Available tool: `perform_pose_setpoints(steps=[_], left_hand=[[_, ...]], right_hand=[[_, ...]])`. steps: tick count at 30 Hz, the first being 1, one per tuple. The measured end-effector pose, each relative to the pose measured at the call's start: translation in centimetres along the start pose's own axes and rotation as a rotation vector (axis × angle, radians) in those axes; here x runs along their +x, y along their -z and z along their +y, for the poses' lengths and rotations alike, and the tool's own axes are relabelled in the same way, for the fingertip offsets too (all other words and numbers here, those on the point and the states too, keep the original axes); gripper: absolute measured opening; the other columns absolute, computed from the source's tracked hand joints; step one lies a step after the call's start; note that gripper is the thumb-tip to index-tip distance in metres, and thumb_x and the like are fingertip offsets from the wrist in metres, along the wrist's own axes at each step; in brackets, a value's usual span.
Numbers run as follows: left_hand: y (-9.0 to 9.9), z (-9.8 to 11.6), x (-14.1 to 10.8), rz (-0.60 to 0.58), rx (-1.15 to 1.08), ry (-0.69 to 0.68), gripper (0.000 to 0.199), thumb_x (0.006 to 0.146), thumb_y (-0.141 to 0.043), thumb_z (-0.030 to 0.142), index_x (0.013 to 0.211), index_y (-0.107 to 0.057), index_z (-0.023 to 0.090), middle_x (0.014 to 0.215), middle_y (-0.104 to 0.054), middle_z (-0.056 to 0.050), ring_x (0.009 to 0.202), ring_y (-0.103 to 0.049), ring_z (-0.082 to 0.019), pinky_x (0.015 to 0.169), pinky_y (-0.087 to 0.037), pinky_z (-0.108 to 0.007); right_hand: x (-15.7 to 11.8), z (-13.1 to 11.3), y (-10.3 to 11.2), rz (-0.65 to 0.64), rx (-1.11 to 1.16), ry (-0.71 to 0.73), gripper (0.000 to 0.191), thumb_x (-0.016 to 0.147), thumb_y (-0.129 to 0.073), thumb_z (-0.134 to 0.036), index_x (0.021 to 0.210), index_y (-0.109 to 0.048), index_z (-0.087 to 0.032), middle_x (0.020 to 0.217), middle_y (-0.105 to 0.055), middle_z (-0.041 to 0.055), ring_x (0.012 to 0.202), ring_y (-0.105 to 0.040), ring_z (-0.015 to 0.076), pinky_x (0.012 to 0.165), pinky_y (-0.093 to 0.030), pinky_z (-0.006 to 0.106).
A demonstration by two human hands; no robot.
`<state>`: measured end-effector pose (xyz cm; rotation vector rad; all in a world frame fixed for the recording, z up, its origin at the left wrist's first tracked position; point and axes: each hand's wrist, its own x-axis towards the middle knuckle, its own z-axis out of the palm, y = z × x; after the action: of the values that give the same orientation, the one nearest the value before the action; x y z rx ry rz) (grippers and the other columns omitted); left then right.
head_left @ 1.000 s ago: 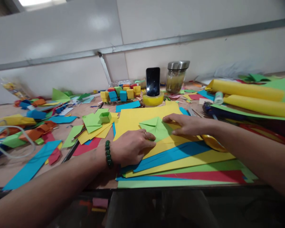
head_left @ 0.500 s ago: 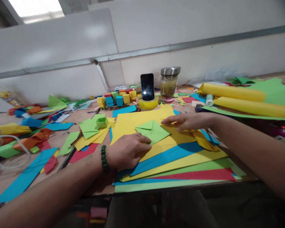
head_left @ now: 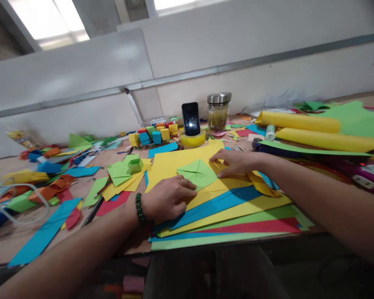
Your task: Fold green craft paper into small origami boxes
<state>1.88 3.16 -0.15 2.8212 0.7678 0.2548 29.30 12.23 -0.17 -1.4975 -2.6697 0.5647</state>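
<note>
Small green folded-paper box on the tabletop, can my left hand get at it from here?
Likely yes: your left hand is close to the box, and nothing upright stands between them.

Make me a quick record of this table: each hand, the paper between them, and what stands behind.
Left hand: at the green paper's near edge
Right hand: beside its right corner, contact unclear
Green paper: creased, lying on a yellow sheet
Behind: phone upright on a yellow roll; lidded jar to the phone's right
</note>
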Motion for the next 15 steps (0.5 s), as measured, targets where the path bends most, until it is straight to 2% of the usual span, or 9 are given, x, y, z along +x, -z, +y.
perform_pose_setpoints(steps=[2, 4, 6, 9, 10, 12, 13, 15], left_hand=[[-0.4, 0.2, 0.2, 0.045, -0.016, 0.037, 0.020, 0.085, -0.050, 0.023, 0.093, -0.068, 0.021, 0.102, -0.067, -0.006, 0.096, -0.059, -0.019, 0.090, -0.044, -0.031], [-0.8, 0.5, 0.6, 0.106, -0.019, 0.105, 0.022, 0.088, -0.052, 0.034, 0.092, -0.066, 0.019, 0.094, -0.067, -0.006, 0.092, -0.059, -0.019, 0.086, -0.045, -0.031], [-1.1, 0.8, 1.1, 0.147, -0.014, 0.172, 0.027, 0.089, -0.051, 0.039, 0.098, -0.065, 0.018, 0.092, -0.067, -0.007, 0.090, -0.059, -0.020, 0.083, -0.046, -0.031], [-0.8, 0.1, 2.7, 0.134, 0.024, 0.286, 0.031, 0.090, -0.048, 0.037, 0.111, -0.061, 0.019, 0.092, -0.068, -0.006, 0.090, -0.060, -0.021, 0.084, -0.045, -0.035], [-0.6, -0.5, 3.4, 0.153, 0.054, 0.320, 0.034, 0.088, -0.050, 0.037, 0.115, -0.060, 0.018, 0.098, -0.068, -0.009, 0.097, -0.058, -0.024, 0.089, -0.044, -0.037], [-0.2, -2.1, 4.9, 0.254, 0.069, 0.393, 0.057, 0.078, -0.064, 0.044, 0.124, -0.054, 0.014, 0.122, -0.059, -0.017, 0.116, -0.050, -0.031, 0.099, -0.037, -0.043], [-0.1, -3.1, 5.6, 0.281, 0.021, 0.462, 0.066, 0.072, -0.070, 0.046, 0.126, -0.053, 0.013, 0.127, -0.056, -0.019, 0.119, -0.048, -0.032, 0.101, -0.036, -0.043], [0.0, -4.9, 6.6, 0.252, -0.126, 0.580, 0.075, 0.060, -0.079, 0.047, 0.122, -0.055, 0.012, 0.123, -0.058, -0.019, 0.116, -0.050, -0.035, 0.098, -0.038, -0.042]], right_hand=[[0.2, 0.4, 0.2, -0.001, 0.010, 0.048, 0.070, 0.064, -0.071, -0.051, 0.127, -0.058, -0.023, 0.126, -0.057, 0.0120, 0.094, -0.062, 0.0262, 0.079, -0.050, 0.035], [0.4, 0.7, 0.2, 0.021, 0.055, 0.091, 0.063, 0.067, -0.068, -0.054, 0.122, -0.062, -0.023, 0.121, -0.060, 0.0110, 0.092, -0.062, 0.0253, 0.078, -0.049, 0.034], [0.5, 0.7, 0.2, 0.079, 0.116, 0.076, 0.051, 0.077, -0.056, -0.060, 0.109, -0.067, -0.021, 0.108, -0.067, 0.0106, 0.085, -0.063, 0.0239, 0.073, -0.048, 0.034], [0.5, -0.2, 0.0, 0.166, 0.088, 0.004, 0.055, 0.087, -0.037, -0.064, 0.084, -0.069, -0.019, 0.084, -0.069, 0.0113, 0.071, -0.061, 0.0236, 0.065, -0.044, 0.035], [0.5, -0.6, 0.0, 0.184, 0.058, 0.013, 0.056, 0.087, -0.037, -0.064, 0.079, -0.068, -0.019, 0.081, -0.069, 0.0116, 0.070, -0.061, 0.0238, 0.065, -0.043, 0.035], [0.3, -1.4, -0.1, 0.216, -0.015, 0.070, 0.053, 0.089, -0.038, -0.061, 0.079, -0.068, -0.019, 0.086, -0.069, 0.0126, 0.076, -0.061, 0.0247, 0.069, -0.043, 0.035], [0.1, -1.6, -0.1, 0.238, -0.046, 0.101, 0.051, 0.091, -0.037, -0.057, 0.083, -0.068, -0.019, 0.091, -0.069, 0.0130, 0.081, -0.062, 0.0250, 0.072, -0.043, 0.034], [-0.1, -1.9, 0.0, 0.284, -0.113, 0.148, 0.048, 0.094, -0.034, -0.051, 0.093, -0.068, -0.018, 0.098, -0.068, 0.0131, 0.089, -0.061, 0.0249, 0.078, -0.042, 0.034]])
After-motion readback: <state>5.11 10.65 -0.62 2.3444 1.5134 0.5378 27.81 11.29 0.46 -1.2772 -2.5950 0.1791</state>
